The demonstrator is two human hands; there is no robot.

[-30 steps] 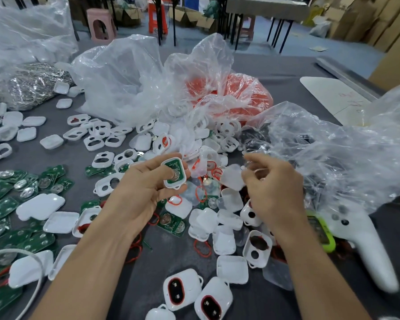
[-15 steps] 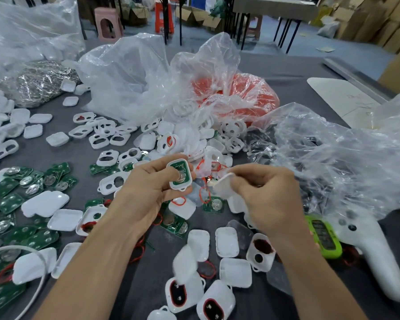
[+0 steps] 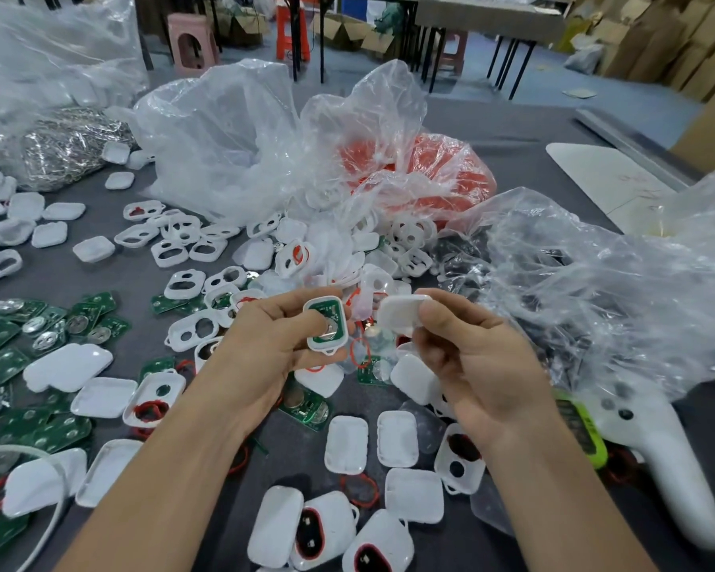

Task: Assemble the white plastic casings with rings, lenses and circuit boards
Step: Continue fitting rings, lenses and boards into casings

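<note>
My left hand grips a white casing half with a green circuit board and a coin cell seated in it, facing me. My right hand pinches a plain white casing cover just to the right of it; the two parts are a short gap apart. Loose white casing halves, covers, red rings and green circuit boards lie scattered over the grey table. Three closed casings with dark lenses sit near the front edge.
A clear bag of red rings lies behind the hands, another clear bag at the right, a bag of shiny metal parts at the far left. A white controller and a green device rest at the right.
My right hand came away from the bag with a white cover and brought it up beside the casing in my left hand. The left hand stayed nearly still.
</note>
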